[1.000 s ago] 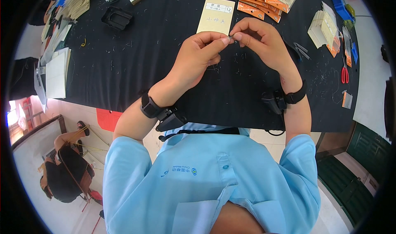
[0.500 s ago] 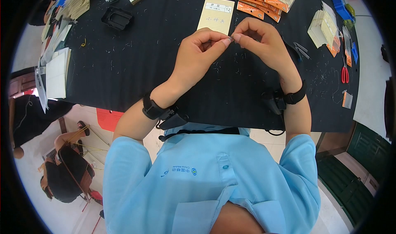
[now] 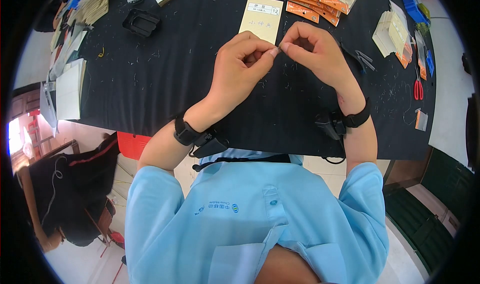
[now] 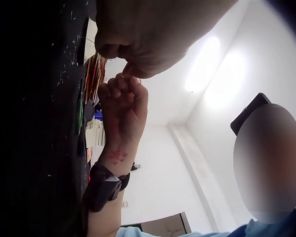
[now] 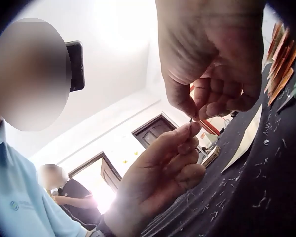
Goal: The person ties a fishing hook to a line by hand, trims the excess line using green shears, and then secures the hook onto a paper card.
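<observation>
Both hands meet in front of the chest over the black table, tip to tip. My left hand (image 3: 232, 69) pinches a small thin dark piece (image 5: 190, 124) between thumb and forefinger. Its upper end runs into the pinched thumb and forefinger of my right hand (image 3: 320, 54). The piece is mostly covered by the fingertips, and I cannot tell its exact kind. Just beyond the hands lies a cream paper packet (image 3: 259, 26) with a printed white label and handwriting, partly overlapped by the left hand in the head view.
Orange-headed packets (image 3: 325, 1) are heaped at the back. To the right lie grey-bladed scissors (image 3: 365, 60), red-handled scissors (image 3: 418, 90) and cream cards (image 3: 391, 34). A black tray (image 3: 142, 22) and white pads (image 3: 70, 91) sit left. Short thread scraps litter the cloth. Another person (image 3: 65, 194) is beyond the table's left edge.
Both hands stay together, with the left fingers drawn in slightly and their meeting point barely shifted. At the left, a person in black has moved further into view.
</observation>
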`<action>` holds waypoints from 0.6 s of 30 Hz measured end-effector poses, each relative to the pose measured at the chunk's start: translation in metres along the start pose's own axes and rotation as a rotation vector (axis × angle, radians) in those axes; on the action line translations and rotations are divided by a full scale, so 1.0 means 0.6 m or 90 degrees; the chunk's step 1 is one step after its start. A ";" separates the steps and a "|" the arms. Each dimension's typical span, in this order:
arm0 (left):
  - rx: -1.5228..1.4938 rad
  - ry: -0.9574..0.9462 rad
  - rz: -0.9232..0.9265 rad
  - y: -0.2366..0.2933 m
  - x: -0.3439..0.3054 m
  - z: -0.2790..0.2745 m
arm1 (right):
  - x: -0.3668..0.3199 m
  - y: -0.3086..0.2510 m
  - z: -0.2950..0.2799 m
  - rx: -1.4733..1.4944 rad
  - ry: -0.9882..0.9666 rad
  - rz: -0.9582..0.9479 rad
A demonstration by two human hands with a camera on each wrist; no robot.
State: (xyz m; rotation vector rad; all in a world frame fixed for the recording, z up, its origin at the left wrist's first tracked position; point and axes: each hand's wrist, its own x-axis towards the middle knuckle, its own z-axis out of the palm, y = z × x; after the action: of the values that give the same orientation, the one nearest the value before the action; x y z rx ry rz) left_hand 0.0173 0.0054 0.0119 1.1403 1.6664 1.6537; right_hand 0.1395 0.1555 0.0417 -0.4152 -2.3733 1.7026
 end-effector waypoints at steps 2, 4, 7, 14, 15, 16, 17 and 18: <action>0.014 0.000 0.011 -0.002 0.000 -0.001 | 0.000 0.002 0.001 0.003 0.001 -0.007; 0.028 0.000 0.021 -0.001 0.000 -0.001 | 0.000 0.006 0.002 0.006 0.003 -0.013; 0.023 0.009 0.007 0.004 0.001 -0.001 | 0.001 0.012 0.001 -0.011 0.023 -0.026; -0.216 -0.052 -0.194 0.002 0.007 -0.007 | 0.004 0.018 -0.002 -0.003 0.038 -0.042; -0.337 -0.090 -0.289 0.004 0.008 -0.010 | 0.004 0.018 -0.001 0.005 0.039 -0.049; -0.337 -0.090 -0.289 0.003 0.009 -0.012 | 0.005 0.018 -0.002 0.005 0.039 -0.048; -0.393 -0.107 -0.316 0.001 0.009 -0.013 | 0.005 0.018 -0.002 -0.003 0.036 -0.058; -0.449 -0.125 -0.343 0.000 0.010 -0.013 | 0.006 0.019 -0.003 -0.011 0.033 -0.067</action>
State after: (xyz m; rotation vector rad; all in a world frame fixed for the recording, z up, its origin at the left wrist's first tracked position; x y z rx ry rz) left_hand 0.0078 0.0060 0.0139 0.4337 0.9985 1.5108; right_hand 0.1380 0.1616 0.0316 -0.3264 -2.3314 1.6078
